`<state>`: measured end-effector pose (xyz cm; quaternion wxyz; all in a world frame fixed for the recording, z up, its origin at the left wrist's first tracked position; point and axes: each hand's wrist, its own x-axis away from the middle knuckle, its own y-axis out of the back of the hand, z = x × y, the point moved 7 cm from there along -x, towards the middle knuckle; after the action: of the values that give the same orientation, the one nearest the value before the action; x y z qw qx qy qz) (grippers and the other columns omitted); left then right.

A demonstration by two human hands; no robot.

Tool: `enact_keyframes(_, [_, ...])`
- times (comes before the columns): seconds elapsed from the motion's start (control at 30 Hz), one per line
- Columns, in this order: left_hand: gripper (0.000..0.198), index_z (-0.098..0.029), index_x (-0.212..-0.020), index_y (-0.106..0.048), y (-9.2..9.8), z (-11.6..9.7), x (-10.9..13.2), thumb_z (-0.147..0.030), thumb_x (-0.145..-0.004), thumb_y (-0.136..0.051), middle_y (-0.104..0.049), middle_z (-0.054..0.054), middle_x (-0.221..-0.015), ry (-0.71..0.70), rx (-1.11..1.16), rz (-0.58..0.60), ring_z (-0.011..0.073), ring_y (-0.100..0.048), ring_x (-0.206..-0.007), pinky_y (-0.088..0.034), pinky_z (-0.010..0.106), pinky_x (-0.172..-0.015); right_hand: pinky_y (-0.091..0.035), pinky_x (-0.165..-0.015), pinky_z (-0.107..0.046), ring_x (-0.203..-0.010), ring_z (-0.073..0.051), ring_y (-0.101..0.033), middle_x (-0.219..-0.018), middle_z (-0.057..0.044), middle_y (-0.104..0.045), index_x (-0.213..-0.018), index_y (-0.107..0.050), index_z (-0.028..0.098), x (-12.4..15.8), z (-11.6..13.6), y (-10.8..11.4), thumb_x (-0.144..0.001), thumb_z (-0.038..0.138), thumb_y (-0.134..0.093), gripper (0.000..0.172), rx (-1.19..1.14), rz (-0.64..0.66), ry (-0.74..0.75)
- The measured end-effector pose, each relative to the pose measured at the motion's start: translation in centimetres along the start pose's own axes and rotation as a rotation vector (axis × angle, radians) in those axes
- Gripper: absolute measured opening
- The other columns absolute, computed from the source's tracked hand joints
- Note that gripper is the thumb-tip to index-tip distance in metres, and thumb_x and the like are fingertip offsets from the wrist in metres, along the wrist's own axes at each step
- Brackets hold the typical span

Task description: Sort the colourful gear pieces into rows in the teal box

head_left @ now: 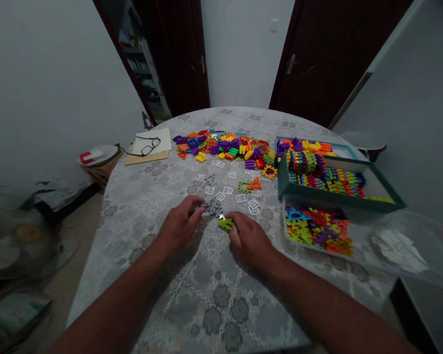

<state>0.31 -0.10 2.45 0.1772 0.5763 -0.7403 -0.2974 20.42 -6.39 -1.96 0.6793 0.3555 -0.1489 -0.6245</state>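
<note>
Over the near middle of the table, my left hand (182, 221) pinches a small grey toothed toy piece (214, 206) between thumb and fingers. My right hand (251, 238) is closed on a lime-green toy building piece (226, 224), which meets the grey piece at its edge. Whether the two are joined I cannot tell. Just beyond the hands lie several white window-shaped pieces (228, 190). Among them are a green frame piece (244, 187) and an orange triangle piece (255, 184).
A heap of coloured pieces (225, 142) lies toward the far edge. At right stand a teal box (339, 197) of sorted pieces and a clear tray (286, 236) of loose ones. Glasses (147, 147) rest on paper at far left. A clear lid (431, 241) lies right.
</note>
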Motion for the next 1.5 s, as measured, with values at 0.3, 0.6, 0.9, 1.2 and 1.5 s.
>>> enact_keyframes(0.3, [0.031, -0.021, -0.118, -0.066, -1.7, 2.0, 1.4, -0.041, -0.094, -0.071, -0.077, 0.005, -0.091, 0.291, 0.564, 0.046, 0.0162, -0.067, -0.066, -0.055, 0.029, -0.061, -0.058, -0.087, -0.037, -0.093, -0.024, -0.074, -0.111, -0.006, -0.079, -0.138, -0.063, 0.025, -0.3, -0.7, 1.7, -0.102, 0.030, -0.056, 0.037, -0.186, -0.159, -0.124])
enact_keyframes(0.6, [0.018, -0.020, -0.116, -0.065, -4.3, 1.6, 2.6, -0.029, -0.100, -0.064, -0.072, 0.004, -0.073, 0.426, 0.698, 0.203, 0.0173, -0.070, -0.058, -0.060, 0.028, -0.057, -0.059, -0.104, -0.046, -0.114, -0.027, -0.073, -0.125, -0.013, -0.078, -0.133, -0.070, 0.024, -0.2, 1.1, 2.3, -0.109, 0.025, -0.056, 0.028, -0.059, -0.231, 0.188])
enact_keyframes(0.9, [0.020, -0.017, -0.121, -0.062, -5.1, 2.3, 2.7, -0.014, -0.102, -0.058, -0.073, 0.006, -0.087, 0.560, 0.918, 0.229, 0.0159, -0.074, -0.064, -0.065, 0.026, -0.056, -0.059, -0.106, -0.053, -0.124, -0.030, -0.067, -0.136, -0.017, -0.073, -0.142, -0.066, 0.021, 0.3, 3.0, 0.2, -0.109, 0.016, -0.055, 0.035, 0.001, -0.039, 0.494])
enact_keyframes(1.2, [0.021, -0.019, -0.124, -0.060, -5.8, 1.3, 3.0, -0.031, -0.108, -0.055, -0.074, 0.005, -0.082, 0.447, 0.863, 0.346, 0.0170, -0.072, -0.061, -0.062, 0.029, -0.059, -0.059, -0.097, -0.042, -0.109, -0.026, -0.072, -0.118, -0.010, -0.077, -0.124, -0.069, 0.025, -0.3, 3.1, 0.9, -0.110, 0.025, -0.060, 0.017, -0.114, -0.034, 0.405])
enact_keyframes(1.5, [0.027, -0.023, -0.131, -0.069, -2.3, -0.3, 1.5, -0.028, -0.106, -0.063, -0.076, 0.013, -0.130, -0.216, -0.281, 0.044, 0.0292, -0.073, -0.120, -0.057, 0.043, -0.104, -0.056, -0.096, -0.037, -0.106, -0.026, -0.075, -0.116, -0.009, -0.080, -0.128, -0.070, 0.023, -0.6, -0.7, 2.6, -0.106, 0.035, -0.058, 0.028, -0.157, -0.226, -0.062])
